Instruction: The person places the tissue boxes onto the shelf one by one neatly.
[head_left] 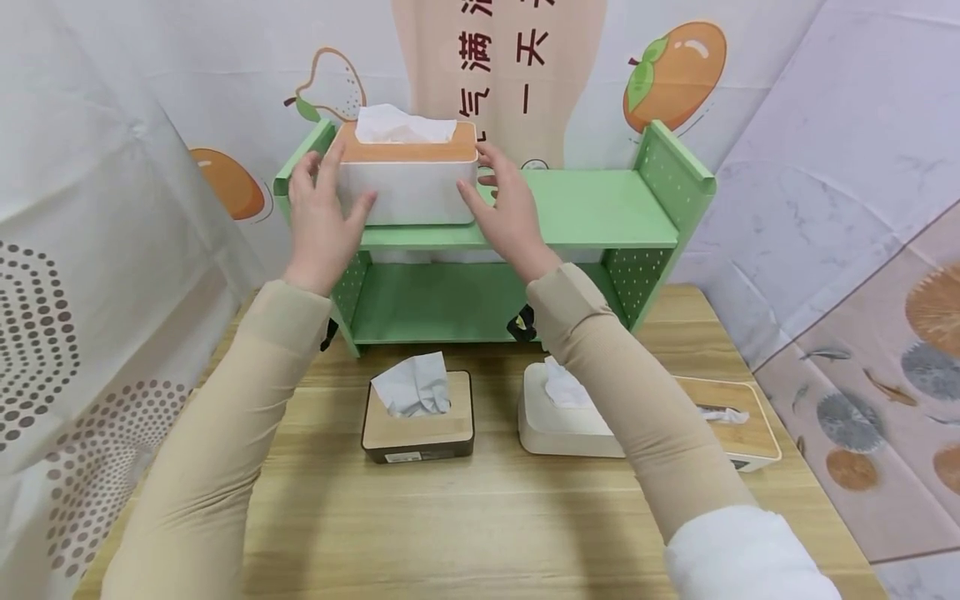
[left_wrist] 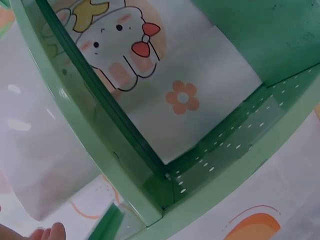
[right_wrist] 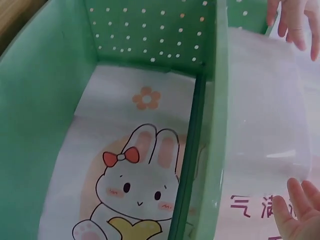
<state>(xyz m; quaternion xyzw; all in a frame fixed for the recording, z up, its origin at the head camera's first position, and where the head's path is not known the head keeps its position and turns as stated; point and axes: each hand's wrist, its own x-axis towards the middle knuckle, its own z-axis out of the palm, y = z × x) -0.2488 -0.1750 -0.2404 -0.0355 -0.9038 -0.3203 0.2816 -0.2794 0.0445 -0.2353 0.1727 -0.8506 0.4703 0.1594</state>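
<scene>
A white tissue box [head_left: 408, 192] with a wood-coloured lid and a tissue sticking up stands on the left of the green shelf's top board [head_left: 592, 200]. Along its left side is my left hand [head_left: 322, 212], thumb near the front face. My right hand [head_left: 510, 208] is at the opposite side, fingers spread by the corner. In the right wrist view, the box's white wall [right_wrist: 265, 110] lies between the left hand [right_wrist: 295, 22] and right hand [right_wrist: 300, 207]; neither curls round it. Light contact is hard to judge. Some left fingertips [left_wrist: 50, 232] show in the left wrist view.
On the wooden table [head_left: 450, 533] stand a dark tissue box with a wooden lid [head_left: 412, 429], a cream one [head_left: 570, 433] partly behind the right arm, and a wood-topped one [head_left: 738, 433] farther right. Perforated side panels [head_left: 678, 183] rise at both shelf ends. Printed cloth [head_left: 247, 50] hangs behind.
</scene>
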